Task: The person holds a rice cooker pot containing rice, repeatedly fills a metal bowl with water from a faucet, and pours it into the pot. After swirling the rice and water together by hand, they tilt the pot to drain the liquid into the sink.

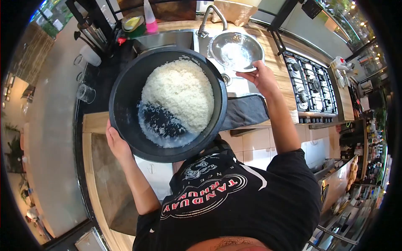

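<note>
A big black pot [121,79] holds a heap of white rice [180,92], piled toward its upper right side, with cloudy liquid at the lower left. My left hand [119,144] grips the pot's outer wall at the lower left. Over the sink [201,44], my right hand [260,78] has its fingers closed on the near rim of a shiny metal bowl [237,50]. The bowl is under the curved faucet [209,19]; glare hides what, if anything, is in it.
A dark cloth [247,112] lies at the sink's front edge. To the right is a gas stove [312,85]. A bottle with pink liquid [150,21] stands behind the sink, and a clear glass [86,93] is at the left.
</note>
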A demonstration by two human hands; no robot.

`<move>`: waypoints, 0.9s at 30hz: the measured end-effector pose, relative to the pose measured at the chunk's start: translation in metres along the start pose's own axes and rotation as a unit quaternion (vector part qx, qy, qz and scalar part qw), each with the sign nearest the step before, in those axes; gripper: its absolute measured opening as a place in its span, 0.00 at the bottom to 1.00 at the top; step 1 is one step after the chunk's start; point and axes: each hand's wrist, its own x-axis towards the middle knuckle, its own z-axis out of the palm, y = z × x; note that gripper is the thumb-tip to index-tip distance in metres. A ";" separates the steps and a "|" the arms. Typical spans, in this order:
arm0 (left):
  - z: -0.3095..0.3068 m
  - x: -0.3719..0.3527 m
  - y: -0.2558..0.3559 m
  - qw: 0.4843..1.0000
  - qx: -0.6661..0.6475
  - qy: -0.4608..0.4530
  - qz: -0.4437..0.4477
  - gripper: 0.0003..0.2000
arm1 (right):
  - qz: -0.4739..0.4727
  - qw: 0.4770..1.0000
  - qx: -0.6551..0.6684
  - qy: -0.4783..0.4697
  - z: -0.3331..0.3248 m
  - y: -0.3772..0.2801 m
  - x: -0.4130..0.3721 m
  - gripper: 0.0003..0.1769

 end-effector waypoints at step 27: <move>-0.009 0.005 -0.007 0.997 0.052 0.012 0.060 0.19 | -0.257 0.837 -0.483 -0.025 0.112 0.028 0.022 0.22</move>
